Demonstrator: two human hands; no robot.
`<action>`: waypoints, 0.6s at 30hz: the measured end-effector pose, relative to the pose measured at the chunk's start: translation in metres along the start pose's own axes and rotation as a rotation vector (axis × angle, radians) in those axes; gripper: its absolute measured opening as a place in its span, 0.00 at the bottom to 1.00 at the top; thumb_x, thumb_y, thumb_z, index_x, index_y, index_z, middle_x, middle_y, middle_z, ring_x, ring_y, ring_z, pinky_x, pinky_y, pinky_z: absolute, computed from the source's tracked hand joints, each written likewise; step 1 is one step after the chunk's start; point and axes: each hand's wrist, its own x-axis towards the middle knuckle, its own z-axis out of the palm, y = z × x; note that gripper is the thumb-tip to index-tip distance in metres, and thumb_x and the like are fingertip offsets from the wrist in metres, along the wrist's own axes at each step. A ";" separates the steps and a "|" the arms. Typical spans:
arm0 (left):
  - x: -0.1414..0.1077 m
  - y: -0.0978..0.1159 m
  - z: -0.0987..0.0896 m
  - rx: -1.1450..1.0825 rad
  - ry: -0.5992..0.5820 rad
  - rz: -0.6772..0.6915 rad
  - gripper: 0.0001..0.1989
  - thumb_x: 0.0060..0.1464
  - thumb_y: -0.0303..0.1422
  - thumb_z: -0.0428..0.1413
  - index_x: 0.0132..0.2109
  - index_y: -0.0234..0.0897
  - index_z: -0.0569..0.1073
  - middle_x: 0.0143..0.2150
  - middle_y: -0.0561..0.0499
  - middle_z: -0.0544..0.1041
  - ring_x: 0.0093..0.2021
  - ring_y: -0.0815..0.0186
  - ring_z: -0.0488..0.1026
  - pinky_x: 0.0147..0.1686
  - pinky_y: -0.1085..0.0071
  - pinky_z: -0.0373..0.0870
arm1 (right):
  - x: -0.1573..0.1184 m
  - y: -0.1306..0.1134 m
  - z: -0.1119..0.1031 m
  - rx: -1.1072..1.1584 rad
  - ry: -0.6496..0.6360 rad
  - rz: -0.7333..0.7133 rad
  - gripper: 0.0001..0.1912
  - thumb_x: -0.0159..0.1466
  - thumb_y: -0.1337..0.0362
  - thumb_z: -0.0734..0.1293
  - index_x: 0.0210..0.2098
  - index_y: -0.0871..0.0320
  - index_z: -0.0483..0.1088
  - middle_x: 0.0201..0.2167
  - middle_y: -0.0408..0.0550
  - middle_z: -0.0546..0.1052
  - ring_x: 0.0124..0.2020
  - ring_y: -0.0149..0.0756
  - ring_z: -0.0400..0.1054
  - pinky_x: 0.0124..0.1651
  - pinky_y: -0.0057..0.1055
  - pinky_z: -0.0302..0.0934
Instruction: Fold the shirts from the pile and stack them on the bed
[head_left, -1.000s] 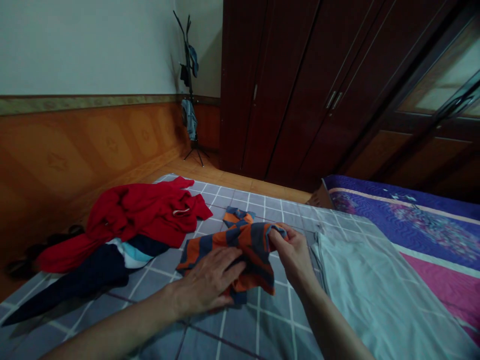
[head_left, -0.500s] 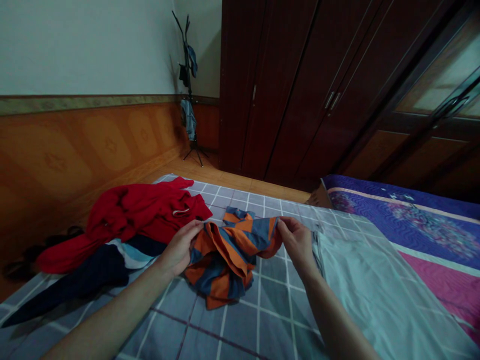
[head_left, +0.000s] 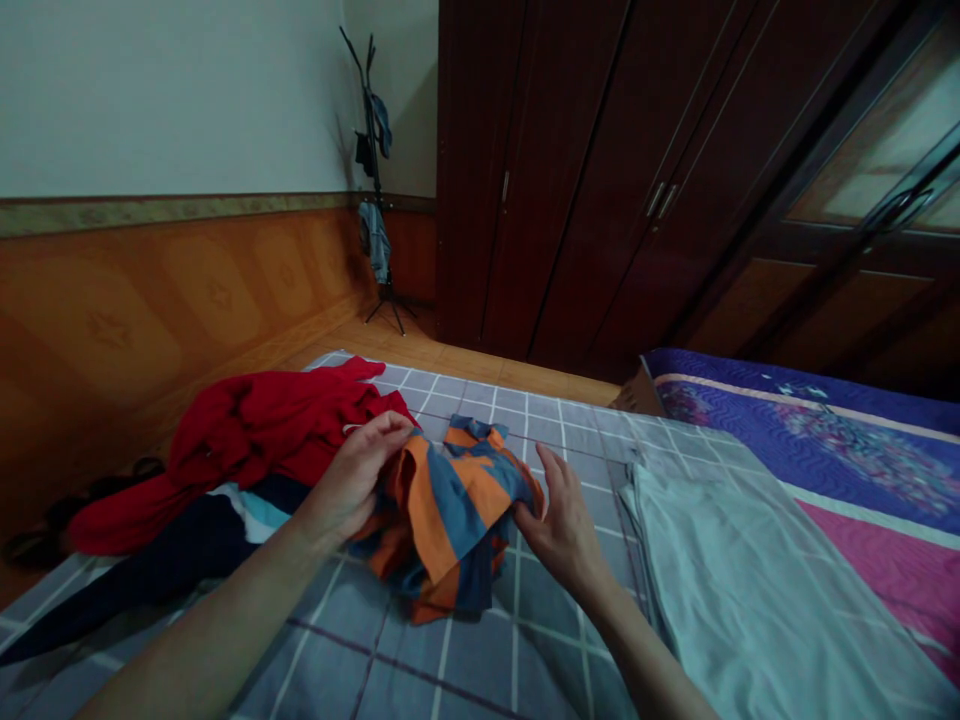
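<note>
A crumpled orange and blue-grey striped garment [head_left: 457, 490] is bunched in the middle of the bed, partly lifted off the sheet. My left hand [head_left: 367, 470] pinches its upper left edge between thumb and fingers. At the garment's right side is my right hand [head_left: 559, 510], its fingers spread and its thumb against the cloth. Left of the garment lies a heap with a red garment [head_left: 277, 420] on top and a dark navy garment [head_left: 150, 560] below. A pale green cloth [head_left: 750, 580] lies flat to the right of my right hand.
Under the clothes is a grey checked bed sheet [head_left: 540, 640]. Beyond the bed stand a dark red wardrobe [head_left: 555, 200] and a coat rack [head_left: 373, 150]. A purple and pink quilted mattress [head_left: 847, 430] adjoins on the right, near a cardboard box [head_left: 640, 390].
My right hand has moved left and opened its fingers, letting the garment's right corner drop. My left hand has risen slightly, still pinching the cloth. The striped fabric now hangs more folded.
</note>
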 end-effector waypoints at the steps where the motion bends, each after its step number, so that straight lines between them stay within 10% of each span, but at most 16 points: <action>1: 0.002 0.003 -0.005 0.168 0.002 0.085 0.09 0.50 0.38 0.58 0.32 0.37 0.69 0.23 0.56 0.71 0.22 0.70 0.68 0.23 0.76 0.63 | 0.001 0.005 0.002 0.029 -0.025 0.067 0.31 0.55 0.63 0.63 0.58 0.65 0.60 0.52 0.61 0.67 0.53 0.50 0.61 0.54 0.47 0.59; 4: 0.003 0.002 -0.013 0.727 0.071 0.415 0.06 0.53 0.35 0.55 0.35 0.38 0.71 0.33 0.51 0.74 0.35 0.64 0.72 0.37 0.70 0.68 | 0.004 0.012 0.005 0.116 -0.178 0.201 0.13 0.57 0.62 0.61 0.37 0.62 0.72 0.34 0.53 0.74 0.38 0.44 0.68 0.43 0.40 0.63; 7: -0.004 -0.013 -0.002 1.007 -0.098 0.559 0.10 0.53 0.35 0.55 0.42 0.39 0.72 0.45 0.48 0.75 0.48 0.59 0.70 0.50 0.63 0.65 | 0.006 0.002 0.006 0.142 -0.222 0.188 0.12 0.59 0.64 0.58 0.23 0.58 0.69 0.27 0.49 0.72 0.32 0.39 0.67 0.37 0.35 0.60; 10: -0.008 -0.037 0.018 1.080 -0.330 0.506 0.29 0.48 0.38 0.61 0.57 0.39 0.65 0.55 0.44 0.70 0.56 0.56 0.65 0.55 0.61 0.61 | 0.007 -0.013 0.005 0.181 -0.187 0.144 0.11 0.59 0.66 0.59 0.24 0.58 0.69 0.26 0.47 0.72 0.30 0.36 0.66 0.35 0.32 0.59; 13: 0.006 -0.059 0.030 1.064 -0.322 0.359 0.42 0.43 0.38 0.64 0.63 0.34 0.57 0.62 0.37 0.63 0.62 0.51 0.59 0.59 0.57 0.56 | 0.007 -0.021 0.001 0.224 -0.181 0.098 0.10 0.58 0.67 0.59 0.25 0.58 0.70 0.27 0.48 0.73 0.31 0.36 0.67 0.36 0.32 0.59; 18: 0.046 -0.074 0.035 0.685 -0.298 0.062 0.25 0.44 0.30 0.59 0.52 0.36 0.70 0.44 0.46 0.77 0.46 0.56 0.72 0.45 0.64 0.67 | -0.002 -0.019 -0.008 0.306 -0.227 0.031 0.09 0.59 0.66 0.61 0.26 0.58 0.72 0.36 0.52 0.76 0.40 0.41 0.70 0.44 0.38 0.62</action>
